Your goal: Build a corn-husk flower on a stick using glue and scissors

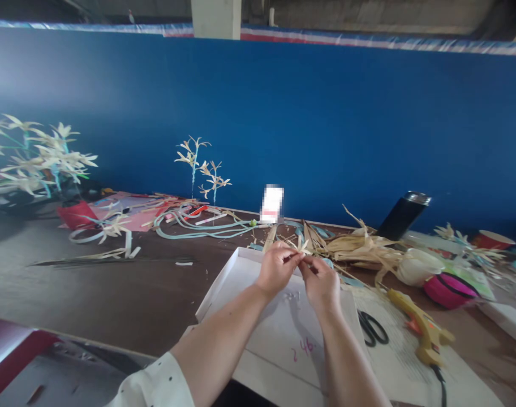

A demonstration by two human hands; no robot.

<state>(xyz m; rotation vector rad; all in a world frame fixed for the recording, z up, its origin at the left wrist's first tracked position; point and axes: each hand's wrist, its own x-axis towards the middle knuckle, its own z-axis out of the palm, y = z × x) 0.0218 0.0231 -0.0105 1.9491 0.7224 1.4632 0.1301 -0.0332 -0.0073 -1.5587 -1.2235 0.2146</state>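
My left hand (278, 265) and my right hand (321, 278) meet above a white shallow box (228, 282). Both are closed, fingertips pinched together around the base of a small pale flower (302, 245). Its narrow cream petals poke up just over the fingers; the lower part is hidden by them. Handwritten pink figures mark the box's inner surface under my wrists. Beyond my hands lie dried corn husks (360, 249), spread toward the right.
At right are a yellow glue gun (423, 328), black-handled scissors (372, 328), a pink pouch (448, 290) and a dark flask (404, 215). Finished-looking flower stems (194, 161) stand along the blue wall. Pale cords (198, 232) and a red pot (76, 215) lie left.
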